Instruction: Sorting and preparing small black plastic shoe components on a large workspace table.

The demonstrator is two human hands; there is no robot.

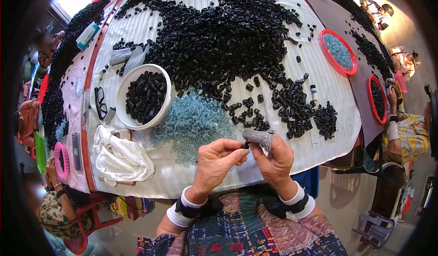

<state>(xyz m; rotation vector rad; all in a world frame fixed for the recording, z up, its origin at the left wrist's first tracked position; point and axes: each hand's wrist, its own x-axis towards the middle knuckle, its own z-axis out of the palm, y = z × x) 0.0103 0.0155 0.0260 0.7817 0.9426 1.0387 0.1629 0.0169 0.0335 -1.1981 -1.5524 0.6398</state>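
My left hand (220, 161) and my right hand (275, 159) meet above the table's near edge. Both are closed, their thumbs and fingertips pinched together on a small black piece (245, 144), mostly covered by the fingers. Grey knitted covers (259, 137) wrap fingers of my right hand. Just beyond my left hand spreads a heap of small clear-blue pieces (196, 123). Past my right hand lie loose black cylindrical pieces (292, 103) and a small pile of finer black bits (325, 120). A white bowl (120, 98) holding black pieces stands to the left.
A huge black heap (219, 36) covers the far table. Eyeglasses (100, 103), white cloth (121, 158) and a phone (76, 151) lie left. A small white tube (314, 93) and red basin (325, 50) are right. People sit at both sides; a grey chair (375, 229) stands lower right.
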